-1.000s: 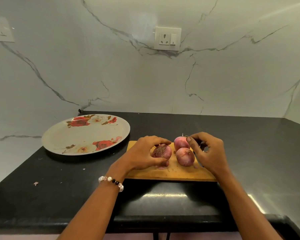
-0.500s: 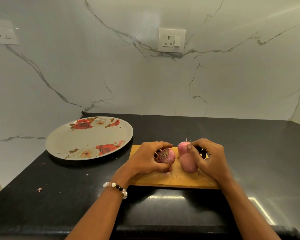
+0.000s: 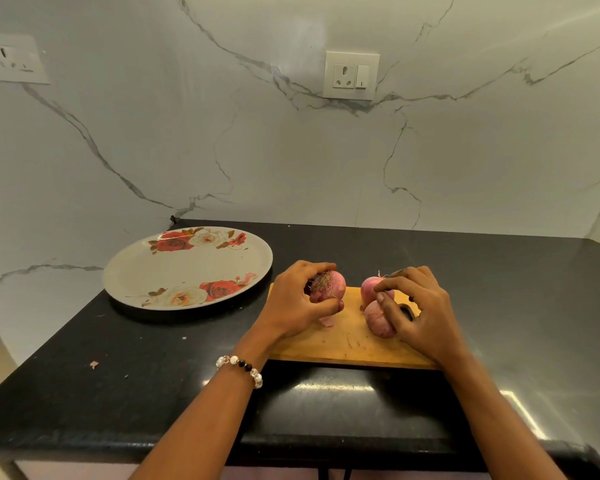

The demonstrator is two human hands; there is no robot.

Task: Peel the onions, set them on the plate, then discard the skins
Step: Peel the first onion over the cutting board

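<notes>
Open dark surface (image 3: 499, 289) right of cutting board (image 3: 343, 344) and along near edge. Plate (image 3: 146, 271) blocks left side. Two onions (image 3: 378, 318) crowd board's right half; wall (image 3: 291, 161) closes rear.

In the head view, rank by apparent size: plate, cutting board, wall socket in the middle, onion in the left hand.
Plate and cutting board look close, unranked; then middle wall socket; then onion in the left hand.

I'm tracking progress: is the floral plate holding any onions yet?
Empty. The plate shows only its printed roses; all three onions are at the cutting board.
</notes>
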